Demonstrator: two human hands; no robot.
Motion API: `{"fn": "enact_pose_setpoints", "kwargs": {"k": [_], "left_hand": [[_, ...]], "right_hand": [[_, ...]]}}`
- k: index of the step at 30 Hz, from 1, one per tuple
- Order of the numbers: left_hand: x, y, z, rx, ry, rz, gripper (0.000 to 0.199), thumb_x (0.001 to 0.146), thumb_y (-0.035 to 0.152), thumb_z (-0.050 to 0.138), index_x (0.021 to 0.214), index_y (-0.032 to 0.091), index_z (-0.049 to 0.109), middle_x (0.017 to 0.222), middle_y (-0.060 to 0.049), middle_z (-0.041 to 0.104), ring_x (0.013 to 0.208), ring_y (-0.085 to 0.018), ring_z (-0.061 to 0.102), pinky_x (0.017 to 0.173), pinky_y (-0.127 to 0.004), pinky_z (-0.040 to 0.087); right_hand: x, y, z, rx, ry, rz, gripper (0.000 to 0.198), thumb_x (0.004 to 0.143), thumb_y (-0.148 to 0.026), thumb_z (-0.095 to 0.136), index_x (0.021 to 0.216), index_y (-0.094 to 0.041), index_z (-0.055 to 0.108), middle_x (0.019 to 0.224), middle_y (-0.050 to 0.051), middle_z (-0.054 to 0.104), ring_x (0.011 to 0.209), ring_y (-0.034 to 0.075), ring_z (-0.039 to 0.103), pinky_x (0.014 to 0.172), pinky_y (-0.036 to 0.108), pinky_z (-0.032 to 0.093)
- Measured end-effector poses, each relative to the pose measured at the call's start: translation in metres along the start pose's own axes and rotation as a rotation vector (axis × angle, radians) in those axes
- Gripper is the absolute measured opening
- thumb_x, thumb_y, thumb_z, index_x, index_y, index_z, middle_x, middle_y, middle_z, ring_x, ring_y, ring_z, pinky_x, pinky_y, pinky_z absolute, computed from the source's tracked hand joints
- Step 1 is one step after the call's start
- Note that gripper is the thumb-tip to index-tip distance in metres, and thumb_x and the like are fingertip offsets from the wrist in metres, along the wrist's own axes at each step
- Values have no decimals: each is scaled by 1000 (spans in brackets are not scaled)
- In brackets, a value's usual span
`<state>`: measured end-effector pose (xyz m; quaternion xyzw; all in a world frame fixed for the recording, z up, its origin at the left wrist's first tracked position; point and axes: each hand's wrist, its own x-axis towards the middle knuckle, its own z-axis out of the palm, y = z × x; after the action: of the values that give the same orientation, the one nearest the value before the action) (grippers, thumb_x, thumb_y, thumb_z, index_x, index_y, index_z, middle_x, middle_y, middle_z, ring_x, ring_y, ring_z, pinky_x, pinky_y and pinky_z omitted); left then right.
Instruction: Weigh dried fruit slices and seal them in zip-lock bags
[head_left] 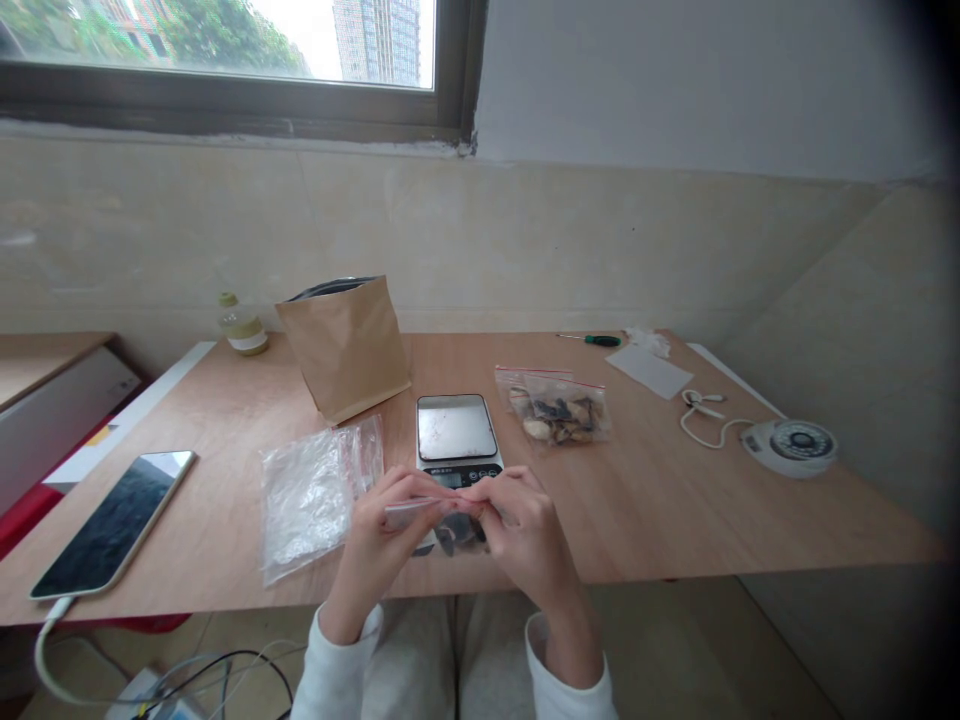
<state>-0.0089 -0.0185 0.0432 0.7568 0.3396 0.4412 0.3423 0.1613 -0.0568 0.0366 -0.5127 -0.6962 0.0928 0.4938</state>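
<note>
Both my hands pinch the top edge of a clear zip bag [459,536] with dark, dried pieces inside. My left hand [382,525] grips the edge at its left part, and my right hand [521,530] grips close beside it, the fingertips meeting near the middle. The bag hangs at the table's front edge, in front of a small digital scale [456,428] with a bare metal plate. The hands partly hide the scale's display. Left of the scale lies a stack of clear plastic bags [311,500]. To its right are filled zip bags [562,412] holding dark and pale dried pieces.
A brown paper pouch [345,350] stands open at the back, near a small bottle [244,328]. At the left lies a phone [112,525] on a cable. Toward the right are a screwdriver [600,340], a white card [649,370] and a white dome camera [791,446] with its cord.
</note>
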Motion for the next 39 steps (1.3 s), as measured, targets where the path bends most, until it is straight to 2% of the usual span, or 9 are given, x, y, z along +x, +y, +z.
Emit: {"fn": "enact_pose_setpoints", "kwargs": {"k": [4, 8, 10, 12, 16, 21, 28, 34, 39], "left_hand": [[-5, -1, 2, -41, 89, -101, 10, 83, 28, 67, 90, 21, 69, 84, -2, 70, 78, -14, 65, 69, -24, 51], [-7, -6, 1, -82, 202, -176, 14, 85, 33, 64, 84, 19, 67, 77, -2, 67, 71, -14, 62, 64, -23, 50], [-6, -7, 1, -80, 167, -161, 14, 85, 32, 64, 83, 19, 67, 77, -2, 67, 71, -15, 62, 65, -24, 50], [-5, -7, 1, -70, 109, -118, 12, 86, 30, 63, 84, 18, 68, 79, -3, 68, 74, -15, 62, 67, -25, 49], [-3, -5, 4, -48, 96, -39, 9, 87, 24, 61, 86, 19, 69, 83, -4, 67, 79, -15, 62, 72, -26, 48], [-3, -3, 6, -62, 89, 3, 11, 89, 21, 58, 84, 20, 69, 84, -3, 67, 82, -15, 62, 73, -26, 48], [-5, -5, 3, -43, 204, -105, 11, 87, 28, 62, 83, 20, 68, 79, -1, 67, 74, -14, 61, 68, -24, 47], [0, 4, 6, -92, 175, -166, 15, 84, 34, 65, 79, 20, 70, 76, -2, 68, 70, -15, 61, 63, -24, 48], [0, 7, 14, -172, 245, -217, 17, 84, 36, 64, 82, 19, 68, 77, -2, 67, 69, -14, 61, 61, -22, 47]], "right_hand": [[-1, 5, 3, -23, 39, 21, 22, 89, -12, 57, 72, -23, 65, 74, -1, 74, 63, 15, 59, 69, 30, 41], [1, 6, 2, -36, -71, 110, 15, 91, -20, 57, 81, -25, 66, 77, -1, 72, 73, 19, 61, 70, 30, 44], [2, 4, 3, -15, -106, 109, 8, 91, -25, 59, 94, -25, 67, 87, 1, 73, 81, 20, 63, 76, 32, 46], [4, 2, 6, 12, -116, 88, 12, 91, -28, 59, 100, -25, 66, 94, 2, 73, 85, 21, 64, 80, 32, 46], [1, 2, 14, 2, -66, 63, 18, 94, -21, 53, 83, -25, 67, 76, 1, 71, 74, 19, 60, 70, 29, 46], [-2, 5, 20, -30, 46, 18, 28, 93, -13, 46, 79, -24, 67, 71, 1, 71, 64, 18, 56, 63, 28, 44], [-1, 10, 14, 89, -59, 112, 21, 95, -38, 54, 94, -26, 71, 87, 1, 75, 75, 17, 65, 70, 28, 47], [-7, 16, 4, -44, 76, 115, 29, 95, -34, 53, 74, -25, 70, 71, 1, 72, 63, 17, 59, 65, 29, 44], [-6, 17, 0, -29, 81, 67, 23, 94, -36, 55, 81, -26, 71, 81, 1, 75, 73, 18, 65, 73, 32, 45]]}}
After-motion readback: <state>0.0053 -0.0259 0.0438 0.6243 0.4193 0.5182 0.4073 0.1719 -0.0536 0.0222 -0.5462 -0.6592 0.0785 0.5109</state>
